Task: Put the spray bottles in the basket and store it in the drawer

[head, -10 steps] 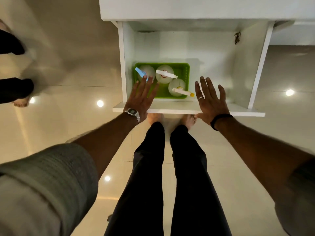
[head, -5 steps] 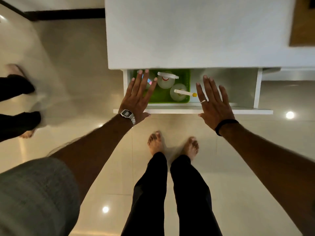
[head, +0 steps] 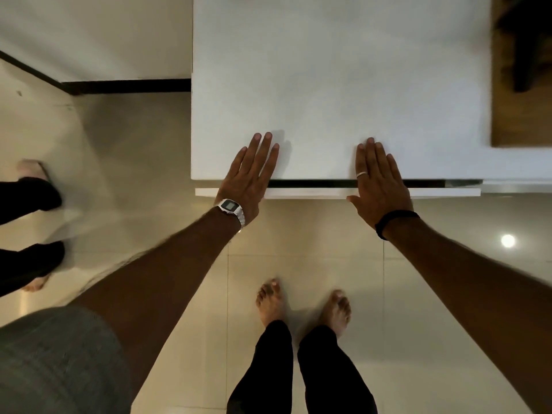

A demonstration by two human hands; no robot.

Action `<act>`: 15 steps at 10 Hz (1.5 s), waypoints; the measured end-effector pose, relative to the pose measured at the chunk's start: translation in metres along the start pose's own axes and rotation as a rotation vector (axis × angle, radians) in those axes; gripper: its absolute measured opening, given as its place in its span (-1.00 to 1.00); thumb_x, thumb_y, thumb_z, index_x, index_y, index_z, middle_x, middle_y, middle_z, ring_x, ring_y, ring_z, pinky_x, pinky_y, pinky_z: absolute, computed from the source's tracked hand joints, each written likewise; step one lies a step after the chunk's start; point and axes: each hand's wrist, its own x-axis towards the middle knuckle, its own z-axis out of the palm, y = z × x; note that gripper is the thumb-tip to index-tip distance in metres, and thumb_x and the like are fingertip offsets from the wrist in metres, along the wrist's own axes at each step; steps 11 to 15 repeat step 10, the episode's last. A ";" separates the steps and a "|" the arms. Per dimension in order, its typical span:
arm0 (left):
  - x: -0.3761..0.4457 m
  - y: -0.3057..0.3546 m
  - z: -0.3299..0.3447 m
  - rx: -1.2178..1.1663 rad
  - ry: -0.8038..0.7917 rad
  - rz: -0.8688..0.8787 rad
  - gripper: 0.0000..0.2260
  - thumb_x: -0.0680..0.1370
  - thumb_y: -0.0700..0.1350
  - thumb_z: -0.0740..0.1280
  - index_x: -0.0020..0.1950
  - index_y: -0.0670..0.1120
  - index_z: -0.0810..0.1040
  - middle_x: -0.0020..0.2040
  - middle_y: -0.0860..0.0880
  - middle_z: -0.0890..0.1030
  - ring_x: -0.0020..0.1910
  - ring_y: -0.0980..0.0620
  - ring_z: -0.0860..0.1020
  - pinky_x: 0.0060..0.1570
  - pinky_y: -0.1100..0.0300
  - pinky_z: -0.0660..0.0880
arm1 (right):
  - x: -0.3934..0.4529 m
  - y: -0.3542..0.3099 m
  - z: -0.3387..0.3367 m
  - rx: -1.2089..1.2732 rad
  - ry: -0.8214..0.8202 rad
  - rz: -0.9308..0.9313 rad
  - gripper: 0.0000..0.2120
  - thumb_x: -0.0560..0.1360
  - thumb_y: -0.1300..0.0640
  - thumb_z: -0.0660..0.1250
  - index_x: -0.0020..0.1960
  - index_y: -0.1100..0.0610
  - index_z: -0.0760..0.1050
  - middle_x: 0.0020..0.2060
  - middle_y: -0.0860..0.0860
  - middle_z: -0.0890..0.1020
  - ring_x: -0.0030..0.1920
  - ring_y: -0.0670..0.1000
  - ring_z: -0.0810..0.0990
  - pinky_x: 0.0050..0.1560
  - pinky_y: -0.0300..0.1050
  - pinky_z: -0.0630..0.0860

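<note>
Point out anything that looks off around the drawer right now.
The drawer front is not flush: a dark gap shows between it and the cabinet top. Left hand and right hand lie flat across it. Nothing else stands out.

A bare white top point(head: 328, 70) spreads beyond the left fingers point(head: 257, 150) and the right fingers point(head: 370, 153). Far right of the right fingers and beyond them lies a wooden surface point(head: 504, 121) bearing a dark, blurred shape point(head: 525, 40), perhaps a furniture leg. Left of the left fingers a black skirting strip point(head: 125, 86) meets the glossy tile floor point(head: 143, 162). Farther left stands another person's bare foot point(head: 33, 170). Nearer than all the fingers are two bare feet point(head: 270, 300).
</note>
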 end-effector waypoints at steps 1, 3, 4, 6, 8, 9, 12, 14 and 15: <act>0.011 -0.002 0.007 -0.010 0.008 -0.003 -0.17 0.43 -0.44 0.11 0.67 -0.19 -0.14 0.70 -0.16 -0.11 0.68 -0.16 -0.08 0.63 -0.06 0.06 | 0.013 0.000 0.003 -0.012 0.029 0.016 -0.22 0.64 0.17 0.27 0.63 0.29 -0.18 0.63 0.28 -0.09 0.64 0.24 -0.09 0.63 0.14 0.01; 0.012 -0.002 0.014 -0.027 -0.016 -0.015 -0.20 0.46 -0.42 0.09 0.67 -0.19 -0.15 0.70 -0.15 -0.13 0.68 -0.16 -0.08 0.63 -0.06 0.07 | 0.015 -0.008 0.012 -0.019 0.084 0.055 -0.33 0.66 0.33 0.12 0.62 0.31 -0.19 0.62 0.30 -0.09 0.64 0.26 -0.07 0.62 0.16 0.03; 0.014 -0.002 0.011 -0.057 -0.048 -0.029 -0.22 0.54 -0.30 0.19 0.67 -0.20 -0.18 0.69 -0.16 -0.16 0.68 -0.17 -0.11 0.63 -0.07 0.05 | 0.012 -0.009 0.008 -0.005 0.051 0.063 -0.27 0.66 0.21 0.16 0.62 0.29 -0.24 0.63 0.28 -0.15 0.64 0.24 -0.13 0.62 0.18 -0.02; 0.012 0.005 -0.018 -0.065 -0.132 -0.072 -0.08 0.58 0.24 0.23 0.66 -0.23 -0.19 0.68 -0.23 -0.18 0.67 -0.21 -0.16 0.64 -0.10 -0.06 | -0.001 -0.021 -0.021 -0.028 -0.004 0.036 -0.10 0.58 -0.15 0.21 0.63 0.23 -0.23 0.64 0.22 -0.15 0.65 0.18 -0.14 0.58 0.34 -0.04; 0.010 0.000 -0.094 -0.068 -0.035 -0.109 -0.12 0.59 0.23 0.18 0.66 -0.20 -0.18 0.67 -0.26 -0.17 0.67 -0.24 -0.16 0.63 -0.14 -0.05 | -0.027 -0.025 -0.089 -0.011 0.086 0.004 -0.16 0.60 -0.12 0.17 0.64 0.21 -0.22 0.65 0.19 -0.09 0.65 0.15 -0.11 0.59 0.29 -0.08; 0.015 -0.019 -0.153 -0.073 0.016 -0.170 -0.16 0.61 0.22 0.14 0.67 -0.19 -0.20 0.68 -0.24 -0.15 0.67 -0.25 -0.18 0.64 -0.14 -0.09 | -0.033 -0.017 -0.148 -0.008 0.177 0.028 -0.22 0.63 -0.12 0.13 0.65 0.18 -0.15 0.65 0.19 -0.02 0.65 0.15 -0.09 0.57 0.32 -0.05; 0.010 -0.030 -0.198 -0.078 0.079 -0.198 -0.18 0.62 0.22 0.14 0.67 -0.16 -0.19 0.68 -0.23 -0.10 0.67 -0.26 -0.17 0.63 -0.15 -0.09 | -0.046 -0.009 -0.192 0.020 0.272 0.020 -0.25 0.62 -0.14 0.14 0.65 0.16 -0.07 0.64 0.19 0.03 0.65 0.17 -0.05 0.55 0.35 0.00; 0.010 -0.030 -0.198 -0.078 0.079 -0.198 -0.18 0.62 0.22 0.14 0.67 -0.16 -0.19 0.68 -0.23 -0.10 0.67 -0.26 -0.17 0.63 -0.15 -0.09 | -0.046 -0.009 -0.192 0.020 0.272 0.020 -0.25 0.62 -0.14 0.14 0.65 0.16 -0.07 0.64 0.19 0.03 0.65 0.17 -0.05 0.55 0.35 0.00; 0.010 -0.030 -0.198 -0.078 0.079 -0.198 -0.18 0.62 0.22 0.14 0.67 -0.16 -0.19 0.68 -0.23 -0.10 0.67 -0.26 -0.17 0.63 -0.15 -0.09 | -0.046 -0.009 -0.192 0.020 0.272 0.020 -0.25 0.62 -0.14 0.14 0.65 0.16 -0.07 0.64 0.19 0.03 0.65 0.17 -0.05 0.55 0.35 0.00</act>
